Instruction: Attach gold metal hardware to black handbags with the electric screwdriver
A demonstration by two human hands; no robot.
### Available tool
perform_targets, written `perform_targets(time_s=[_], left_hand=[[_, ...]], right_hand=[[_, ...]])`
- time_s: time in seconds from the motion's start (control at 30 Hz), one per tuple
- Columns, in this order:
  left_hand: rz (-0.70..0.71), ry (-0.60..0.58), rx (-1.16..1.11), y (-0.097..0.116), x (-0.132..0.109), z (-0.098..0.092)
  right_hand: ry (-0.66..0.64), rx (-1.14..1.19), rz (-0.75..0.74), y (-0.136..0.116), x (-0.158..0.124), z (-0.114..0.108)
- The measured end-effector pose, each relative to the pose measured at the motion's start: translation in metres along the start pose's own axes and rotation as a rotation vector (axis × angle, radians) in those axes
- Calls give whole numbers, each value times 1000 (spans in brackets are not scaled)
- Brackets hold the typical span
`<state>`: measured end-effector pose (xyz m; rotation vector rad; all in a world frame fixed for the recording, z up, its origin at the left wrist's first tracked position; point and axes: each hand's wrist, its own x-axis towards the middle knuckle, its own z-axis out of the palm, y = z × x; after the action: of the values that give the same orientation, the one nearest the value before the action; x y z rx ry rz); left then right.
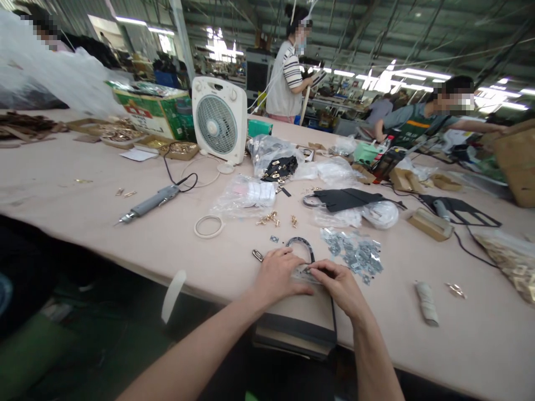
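Note:
My left hand point(278, 274) and my right hand point(340, 285) meet at the near edge of the table. Between them lies a dark curved strap point(301, 245) with a metal clasp point(258, 255) at its left end, beside a clear piece point(304, 273). The left hand's fingers are curled, pressing down on the piece. The right hand pinches its right end with bent fingers. A dark flat bag part point(298, 328) hangs over the table edge under my wrists. A clear bag of small grey metal parts point(355, 253) lies just beyond my right hand.
An electric screwdriver point(148, 205) with its cable, a tape ring point(208, 226), loose gold fittings point(270, 218), plastic bags, black leather pieces point(349, 197) and a white fan point(219, 120) lie farther back. A paper roll point(427, 302) sits right. Other people work beyond the table.

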<state>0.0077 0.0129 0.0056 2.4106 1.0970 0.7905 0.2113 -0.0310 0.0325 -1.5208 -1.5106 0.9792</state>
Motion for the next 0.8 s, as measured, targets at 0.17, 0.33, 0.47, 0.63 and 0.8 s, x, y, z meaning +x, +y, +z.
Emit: perform_targets(time_s=[0.17,0.33,0.47,0.63,0.8], left_hand=[[-19,18,-68,-5,-2,1],[-16,27,-61,-5,-2,1],[-16,37,-64,-6,-2,1],[-24,47,-75,-6,-2,1],[2,59,-70,-4,-1,2]], right_hand=[[-48,-141,-50,-4,5,7],[-25,-294,-103,-1,10,17],[10,-395,-151,-1,10,22],[47,-405,-165,-6,12,25],[40,-434,-196,-10,10,26]])
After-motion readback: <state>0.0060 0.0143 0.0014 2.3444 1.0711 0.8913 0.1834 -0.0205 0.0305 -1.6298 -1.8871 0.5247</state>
